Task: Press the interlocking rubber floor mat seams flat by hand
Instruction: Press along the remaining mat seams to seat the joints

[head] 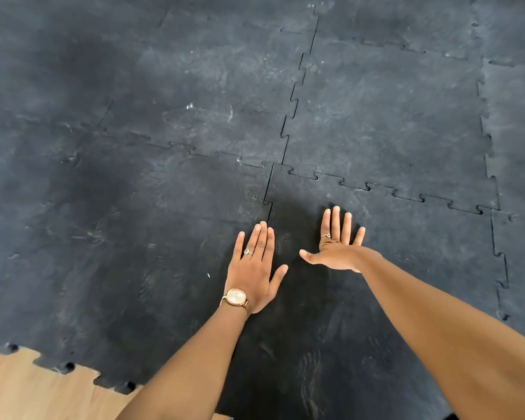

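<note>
Black interlocking rubber floor mats [194, 207] cover most of the view. A jigsaw seam [269, 189] runs from the four-tile junction down toward me; another seam [406, 197] runs off to the right. My left hand [253, 268], with a gold watch and a ring, lies flat, palm down, fingers together, its fingertips right at the near end of the visible vertical seam. My right hand [338, 244], wearing a ring, lies flat with fingers spread on the tile to the right of that seam. Both hands hold nothing.
The mats' toothed outer edge [67, 366] ends at the bottom left, where light wooden flooring [28, 392] shows. Dusty scuffs and footprints mark the tiles. More seams run across the far tiles and down the right side [485, 140].
</note>
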Motion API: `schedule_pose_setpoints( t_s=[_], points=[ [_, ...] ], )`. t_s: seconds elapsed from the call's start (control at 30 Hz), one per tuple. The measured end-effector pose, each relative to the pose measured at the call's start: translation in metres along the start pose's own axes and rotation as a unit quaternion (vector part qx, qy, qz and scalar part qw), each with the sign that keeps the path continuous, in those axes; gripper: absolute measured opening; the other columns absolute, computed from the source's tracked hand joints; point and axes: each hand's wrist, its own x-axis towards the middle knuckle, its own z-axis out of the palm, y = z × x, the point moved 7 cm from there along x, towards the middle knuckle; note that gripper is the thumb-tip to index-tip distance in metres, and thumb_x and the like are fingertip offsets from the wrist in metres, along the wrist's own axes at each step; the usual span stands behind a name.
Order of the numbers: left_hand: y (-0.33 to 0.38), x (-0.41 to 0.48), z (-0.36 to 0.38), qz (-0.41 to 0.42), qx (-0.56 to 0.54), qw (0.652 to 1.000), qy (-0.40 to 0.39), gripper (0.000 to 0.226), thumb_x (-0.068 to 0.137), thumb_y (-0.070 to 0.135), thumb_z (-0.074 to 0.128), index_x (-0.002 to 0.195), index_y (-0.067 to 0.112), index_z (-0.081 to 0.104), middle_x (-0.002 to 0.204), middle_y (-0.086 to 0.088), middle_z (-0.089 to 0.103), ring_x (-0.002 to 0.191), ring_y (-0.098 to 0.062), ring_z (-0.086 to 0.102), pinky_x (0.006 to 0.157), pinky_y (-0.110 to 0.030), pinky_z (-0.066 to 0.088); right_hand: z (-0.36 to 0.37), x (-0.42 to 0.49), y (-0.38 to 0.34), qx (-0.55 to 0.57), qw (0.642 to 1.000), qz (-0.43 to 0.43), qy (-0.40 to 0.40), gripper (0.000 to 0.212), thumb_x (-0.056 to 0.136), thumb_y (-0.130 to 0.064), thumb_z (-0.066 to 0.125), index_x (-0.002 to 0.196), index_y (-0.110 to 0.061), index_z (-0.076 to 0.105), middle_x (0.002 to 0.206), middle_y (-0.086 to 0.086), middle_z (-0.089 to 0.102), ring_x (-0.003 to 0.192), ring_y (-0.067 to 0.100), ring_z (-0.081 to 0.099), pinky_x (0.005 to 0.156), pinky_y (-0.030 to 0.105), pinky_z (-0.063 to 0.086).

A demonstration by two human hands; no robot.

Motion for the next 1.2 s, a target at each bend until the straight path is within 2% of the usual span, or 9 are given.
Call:
schedule_pose_setpoints(
  t_s=[0.17, 0.33, 0.47, 0.6, 0.67, 1.03, 1.2],
  points=[
    [0.007, -0.029, 0.005, -0.036, -0.031, 0.998, 0.036, 0.069, 0.100, 0.046, 0.023, 0.149, -0.002, 0.027, 0.157, -0.020, 0.024, 0.148, -0.028, 0.018, 0.118, -0.043, 0.014, 0.002, -0.004, 0.002, 0.021, 0.999, -0.015, 0.033, 0.103, 0.090, -0.067, 0.038, 0.144, -0.017, -0.034, 0.149, 0.002, -0.045, 0.137, 0.028, -0.040, 0.114, 0.058, -0.016],
    [0.013, -0.081, 0.016, -0.039, -0.026, 0.999, 0.026, 0.075, 0.098, 0.051, 0.025, 0.151, -0.001, 0.022, 0.159, -0.018, 0.017, 0.148, -0.028, 0.013, 0.118, -0.041, 0.012, 0.002, -0.003, -0.001, 0.054, 0.995, -0.012, 0.087, 0.103, 0.090, -0.063, 0.042, 0.147, -0.018, -0.031, 0.151, 0.000, -0.042, 0.138, 0.026, -0.040, 0.112, 0.057, -0.020],
    [0.012, -0.078, 0.015, -0.040, -0.032, 0.998, 0.023, 0.075, 0.097, 0.051, 0.027, 0.152, 0.000, 0.019, 0.160, -0.017, 0.015, 0.149, -0.027, 0.009, 0.119, -0.043, 0.011, 0.015, -0.010, -0.007, 0.104, 0.967, -0.017, 0.233, 0.090, 0.092, -0.058, 0.040, 0.154, -0.019, -0.014, 0.160, -0.001, -0.022, 0.146, 0.023, -0.026, 0.113, 0.053, -0.019],
    [0.011, -0.080, 0.017, -0.040, -0.037, 0.998, 0.016, 0.075, 0.097, 0.051, 0.029, 0.152, 0.000, 0.017, 0.160, -0.016, 0.015, 0.149, -0.025, 0.007, 0.119, -0.047, 0.013, 0.045, -0.032, -0.024, 0.074, 0.923, 0.035, 0.377, 0.070, 0.098, -0.052, 0.026, 0.155, -0.013, 0.013, 0.163, 0.005, 0.010, 0.150, 0.028, 0.004, 0.119, 0.057, 0.002],
    [0.010, -0.078, 0.017, -0.040, -0.038, 0.998, 0.016, 0.075, 0.097, 0.051, 0.031, 0.152, 0.001, 0.017, 0.160, -0.016, 0.015, 0.150, -0.025, 0.007, 0.120, -0.049, 0.013, 0.047, -0.028, -0.026, 0.050, 0.922, 0.051, 0.381, 0.069, 0.099, -0.051, 0.024, 0.155, -0.012, 0.015, 0.162, 0.006, 0.014, 0.150, 0.029, 0.008, 0.118, 0.058, 0.005],
    [0.010, -0.080, 0.017, -0.044, -0.047, 0.998, 0.000, 0.077, 0.096, 0.054, 0.029, 0.154, 0.005, 0.012, 0.162, -0.014, 0.007, 0.150, -0.024, 0.001, 0.120, -0.049, 0.010, 0.047, -0.027, -0.024, 0.025, 0.920, 0.064, 0.385, 0.069, 0.098, -0.051, 0.018, 0.155, -0.012, 0.014, 0.162, 0.007, 0.013, 0.150, 0.031, 0.007, 0.118, 0.059, 0.005],
    [0.012, -0.089, 0.014, -0.063, -0.066, 0.996, -0.008, 0.073, 0.098, 0.053, 0.027, 0.154, 0.007, 0.015, 0.162, -0.012, 0.009, 0.150, -0.023, 0.004, 0.120, -0.046, 0.012, 0.046, -0.028, -0.021, 0.020, 0.938, 0.059, 0.340, 0.069, 0.099, -0.052, 0.010, 0.155, -0.013, 0.000, 0.164, 0.005, -0.003, 0.150, 0.027, -0.007, 0.117, 0.059, -0.003]
  ],
)
